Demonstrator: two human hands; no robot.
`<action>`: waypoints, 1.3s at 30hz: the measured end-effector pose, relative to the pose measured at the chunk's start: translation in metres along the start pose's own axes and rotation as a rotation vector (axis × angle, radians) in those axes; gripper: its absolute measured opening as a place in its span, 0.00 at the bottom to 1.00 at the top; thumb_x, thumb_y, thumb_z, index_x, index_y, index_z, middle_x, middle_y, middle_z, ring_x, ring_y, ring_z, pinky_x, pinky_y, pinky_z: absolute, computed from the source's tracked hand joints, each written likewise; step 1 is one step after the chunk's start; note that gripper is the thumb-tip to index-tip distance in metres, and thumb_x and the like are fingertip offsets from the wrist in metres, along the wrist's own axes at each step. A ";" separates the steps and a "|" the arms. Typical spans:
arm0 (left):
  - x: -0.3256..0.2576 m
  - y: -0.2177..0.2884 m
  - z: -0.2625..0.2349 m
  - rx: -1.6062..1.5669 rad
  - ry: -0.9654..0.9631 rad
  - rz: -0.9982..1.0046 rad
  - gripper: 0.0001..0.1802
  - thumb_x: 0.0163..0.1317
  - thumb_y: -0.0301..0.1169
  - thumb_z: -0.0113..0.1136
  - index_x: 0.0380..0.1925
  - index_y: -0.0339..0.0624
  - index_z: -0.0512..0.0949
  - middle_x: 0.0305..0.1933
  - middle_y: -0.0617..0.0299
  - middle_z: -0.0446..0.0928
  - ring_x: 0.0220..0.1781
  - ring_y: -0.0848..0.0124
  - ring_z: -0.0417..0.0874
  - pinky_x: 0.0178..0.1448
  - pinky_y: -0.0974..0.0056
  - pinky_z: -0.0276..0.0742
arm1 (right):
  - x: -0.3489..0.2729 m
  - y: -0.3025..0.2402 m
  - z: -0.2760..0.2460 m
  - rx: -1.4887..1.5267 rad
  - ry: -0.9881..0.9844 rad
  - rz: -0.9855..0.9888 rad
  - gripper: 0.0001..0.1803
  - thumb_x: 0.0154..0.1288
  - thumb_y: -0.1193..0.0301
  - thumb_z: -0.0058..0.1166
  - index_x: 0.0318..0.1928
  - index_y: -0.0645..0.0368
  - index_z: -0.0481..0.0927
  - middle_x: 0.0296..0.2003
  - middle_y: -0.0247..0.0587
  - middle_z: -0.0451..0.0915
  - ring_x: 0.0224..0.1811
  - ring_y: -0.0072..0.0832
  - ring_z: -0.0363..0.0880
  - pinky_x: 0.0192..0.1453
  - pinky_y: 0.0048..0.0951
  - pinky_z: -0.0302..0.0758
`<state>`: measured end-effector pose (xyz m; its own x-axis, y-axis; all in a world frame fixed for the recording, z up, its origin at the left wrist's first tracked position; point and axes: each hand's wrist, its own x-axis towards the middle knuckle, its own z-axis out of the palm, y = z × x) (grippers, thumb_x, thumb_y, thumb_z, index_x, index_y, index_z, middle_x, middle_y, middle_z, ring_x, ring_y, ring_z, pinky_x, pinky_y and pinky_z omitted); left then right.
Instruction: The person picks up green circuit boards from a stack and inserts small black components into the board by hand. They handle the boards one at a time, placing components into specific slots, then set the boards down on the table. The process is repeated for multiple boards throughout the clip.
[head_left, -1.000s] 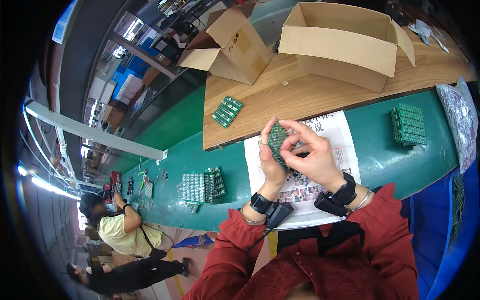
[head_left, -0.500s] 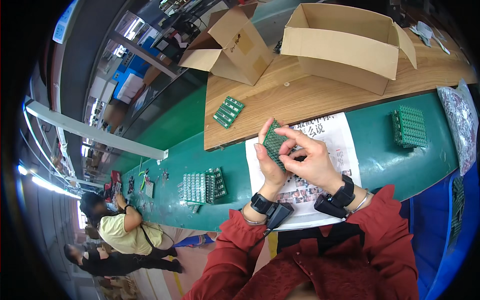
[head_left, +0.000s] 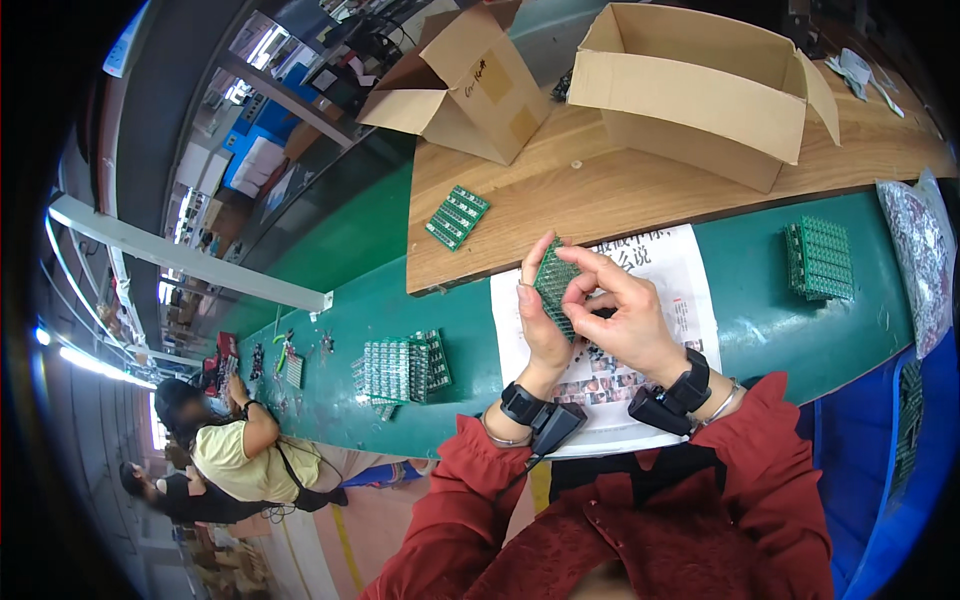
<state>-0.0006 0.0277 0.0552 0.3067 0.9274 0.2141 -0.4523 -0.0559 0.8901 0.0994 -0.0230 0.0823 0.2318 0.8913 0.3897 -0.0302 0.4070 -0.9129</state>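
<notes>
Hands (head_left: 590,320) partly hide circuit board (head_left: 556,287).

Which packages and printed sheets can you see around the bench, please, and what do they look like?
Large cardboard box: open, brown, on the wooden board, far right.
Small cardboard box: open, brown, tipped sideways, far left.
Printed sheet: white paper with pictures, under the hands.
Plastic bag: clear, speckled contents, right edge.

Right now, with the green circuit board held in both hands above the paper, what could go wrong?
1. The left hand and right hand hold the green circuit board only by the fingers in the air; it may slip onto the printed paper sheet.
2. Pressing from both sides might bend or snap the thin board.
3. The stack of green boards lies near the right elbow; a sweep could push it.
</notes>
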 end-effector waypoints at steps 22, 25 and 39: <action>0.004 0.001 0.000 -0.048 0.027 0.011 0.45 0.63 0.67 0.32 0.62 0.37 0.60 0.55 0.49 0.70 0.56 0.61 0.72 0.62 0.56 0.69 | -0.003 0.009 -0.001 -0.055 -0.066 0.013 0.24 0.54 0.83 0.56 0.54 0.59 0.74 0.29 0.36 0.80 0.31 0.18 0.79 0.35 0.21 0.80; 0.006 0.002 -0.002 -0.050 0.087 0.026 0.45 0.64 0.67 0.31 0.62 0.37 0.60 0.55 0.49 0.70 0.56 0.61 0.73 0.62 0.57 0.69 | -0.004 0.010 -0.002 -0.050 -0.041 -0.018 0.24 0.53 0.84 0.55 0.54 0.59 0.74 0.29 0.36 0.80 0.30 0.18 0.79 0.35 0.22 0.80; 0.005 0.002 0.001 -0.029 0.095 0.058 0.46 0.63 0.68 0.30 0.61 0.35 0.60 0.53 0.48 0.71 0.54 0.59 0.74 0.61 0.55 0.69 | -0.005 0.008 -0.002 -0.098 -0.092 0.062 0.26 0.52 0.85 0.55 0.54 0.61 0.74 0.32 0.34 0.79 0.34 0.15 0.78 0.37 0.20 0.81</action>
<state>0.0005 0.0321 0.0588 0.1994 0.9537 0.2252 -0.4919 -0.1014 0.8648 0.0994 -0.0249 0.0725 0.1418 0.9306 0.3374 0.0545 0.3330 -0.9414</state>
